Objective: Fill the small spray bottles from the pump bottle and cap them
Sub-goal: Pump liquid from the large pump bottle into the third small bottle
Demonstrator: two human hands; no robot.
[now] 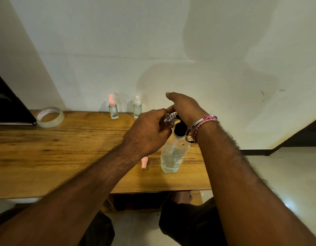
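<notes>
Bare wood is lying open across the left and middle of the bench (47,157). A tape roll (50,117) is sitting far left; two capped small bottles (113,110) are standing at the far edge; a pink cap (144,162) is lying just left of the pump bottle (173,155).

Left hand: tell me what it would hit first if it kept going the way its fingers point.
The left hand, holding a small spray bottle, points right; it would probably meet the pump bottle's black head and the right hand first, though depth is unclear.
</notes>
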